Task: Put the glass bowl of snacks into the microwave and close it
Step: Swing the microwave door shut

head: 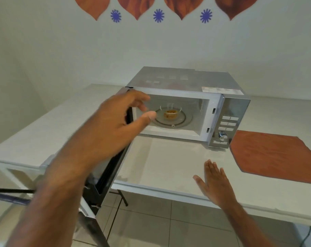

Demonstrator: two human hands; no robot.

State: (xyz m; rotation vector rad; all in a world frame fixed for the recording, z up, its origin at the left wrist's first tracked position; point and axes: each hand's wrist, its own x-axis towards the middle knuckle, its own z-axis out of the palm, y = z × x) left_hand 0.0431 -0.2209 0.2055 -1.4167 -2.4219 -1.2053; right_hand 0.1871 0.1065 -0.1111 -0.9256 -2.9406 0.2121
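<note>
Here, a pale worktop runs along a plain light wall with rust-red teardrop shapes and small blue star motifs along its top, and grey floor tiles show below the near edge. A rust-coloured mat lies on the worktop to the right, just beside the silver microwave. The microwave door stands swung out to the left, toward the near side.

The glass bowl of snacks sits inside the cavity on the round turntable, with brownish snacks at its middle. The left hand is raised in front of the door's top edge, near the cavity's left side; its grip is loosely open, fingers curled and thumb out, holding nothing, apart from the bowl, which lies just to its right and farther in. Whether it touches the door I cannot tell. The right hand hovers flat and open over the near worktop, fingers spread, empty, well apart from the bowl.

A white label on the microwave's top carries print too small to read; the buttons and dial show no legible writing.
</note>
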